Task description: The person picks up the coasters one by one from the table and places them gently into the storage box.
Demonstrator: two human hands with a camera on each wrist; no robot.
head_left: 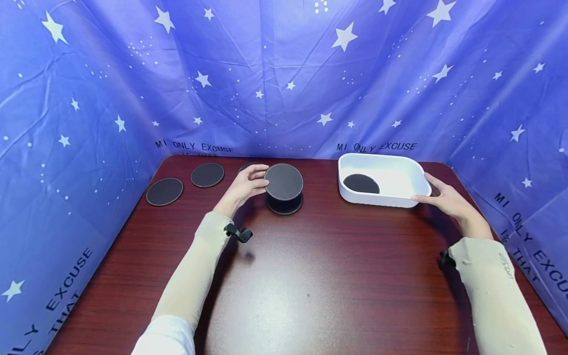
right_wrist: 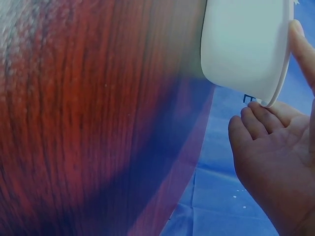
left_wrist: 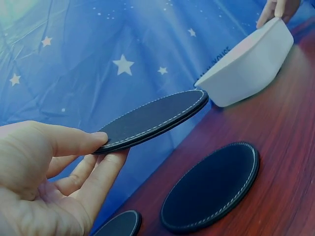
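Between thumb and fingers, my left hand (head_left: 245,187) pinches the edge of a round black coaster (head_left: 284,182), raised over the table. In the left wrist view this coaster (left_wrist: 152,120) has pale stitching round its rim. Beneath it another black coaster (head_left: 285,204) lies on the table, partly covered in the head view. At the right, my right hand (head_left: 448,197) grips the right end of a white oval-cornered container (head_left: 377,200), thumb on the near side. One black coaster (head_left: 361,184) is inside the container, at its left end.
Two black coasters, one at the far left (head_left: 164,192) and one beside it (head_left: 207,175), lie on the dark red table (head_left: 284,286). Another coaster (head_left: 248,166) shows partly behind my left hand. A blue star-patterned cloth (head_left: 266,74) stands round the back and sides.
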